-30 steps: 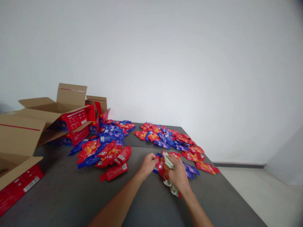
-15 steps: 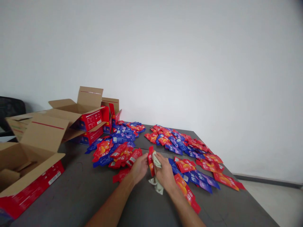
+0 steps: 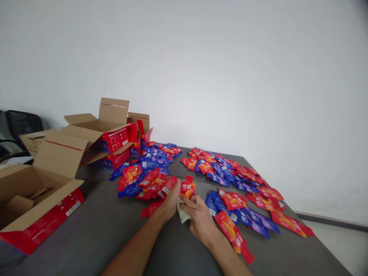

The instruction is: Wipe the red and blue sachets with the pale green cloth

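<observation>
A red pouch (image 3: 188, 188) with orange fruit print faces me, held up above the table's middle. My left hand (image 3: 171, 201) grips the pouch by its left side. A pale cloth (image 3: 183, 213) is pinched in my right hand (image 3: 198, 214), its fingers bent against the pouch's lower part. Most of the cloth is hidden behind those fingers. Left of my left hand lies a pile of red and blue pouches (image 3: 152, 184). Close to my right wrist rests another red pouch (image 3: 231, 232), among several blue ones (image 3: 251, 220).
An open red carton (image 3: 51, 218) stands at the left front. Behind it are more open cartons (image 3: 115, 140), stacked near the wall. A mixed pouch heap (image 3: 218, 166) covers the table's far right. A black chair (image 3: 24, 124) is at far left.
The pouch has turned from edge-on to showing its broad printed face. My right hand has shifted the cloth to its lower part, and less cloth hangs down. The view has swung slightly left.
</observation>
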`<move>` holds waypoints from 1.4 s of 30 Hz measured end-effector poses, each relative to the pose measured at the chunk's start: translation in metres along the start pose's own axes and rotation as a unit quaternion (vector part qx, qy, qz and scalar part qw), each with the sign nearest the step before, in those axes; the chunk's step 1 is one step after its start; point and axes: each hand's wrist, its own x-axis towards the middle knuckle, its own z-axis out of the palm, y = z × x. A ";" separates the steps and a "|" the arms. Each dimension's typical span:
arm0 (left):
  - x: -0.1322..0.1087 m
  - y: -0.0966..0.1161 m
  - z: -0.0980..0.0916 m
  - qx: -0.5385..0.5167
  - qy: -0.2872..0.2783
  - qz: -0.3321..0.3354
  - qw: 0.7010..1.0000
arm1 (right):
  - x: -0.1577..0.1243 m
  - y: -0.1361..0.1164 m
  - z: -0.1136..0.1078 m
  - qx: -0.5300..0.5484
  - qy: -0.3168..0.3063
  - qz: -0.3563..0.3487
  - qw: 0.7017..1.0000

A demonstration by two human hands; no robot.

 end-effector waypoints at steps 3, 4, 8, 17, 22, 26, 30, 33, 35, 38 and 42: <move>-0.003 0.000 0.006 0.004 -0.005 0.003 1.000 | 0.001 0.004 0.001 -0.026 0.035 0.027 0.999; -0.004 0.000 0.009 0.004 -0.030 -0.003 1.000 | 0.002 0.008 0.001 -0.036 0.057 0.039 0.997; -0.011 -0.003 0.020 -0.004 -0.121 -0.022 0.992 | 0.003 0.025 0.004 -0.076 0.127 0.077 0.986; -0.013 0.007 0.014 -0.031 0.008 0.017 0.999 | 0.001 -0.004 0.002 -0.020 0.034 0.020 0.999; -0.009 0.004 0.004 0.028 0.078 0.060 0.995 | -0.003 0.005 0.005 0.059 0.088 0.044 0.993; -0.010 0.005 0.002 0.066 0.096 0.116 0.986 | -0.008 0.019 0.008 0.121 0.192 0.116 0.967; -0.013 0.008 0.006 0.035 0.066 0.142 0.987 | -0.008 0.018 0.011 0.152 0.205 0.150 0.955; -0.016 0.008 0.010 0.008 0.014 0.142 0.990 | -0.006 0.012 0.013 0.161 0.202 0.136 0.956; -0.017 0.006 0.012 0.001 -0.006 0.125 0.992 | -0.006 0.008 0.014 0.163 0.200 0.122 0.958; -0.020 0.002 0.016 -0.003 -0.003 0.090 0.996 | -0.005 0.004 0.011 0.160 0.191 0.122 0.961; -0.025 0.000 0.022 -0.049 0.005 0.084 0.995 | -0.006 -0.003 0.007 0.136 0.172 0.100 0.970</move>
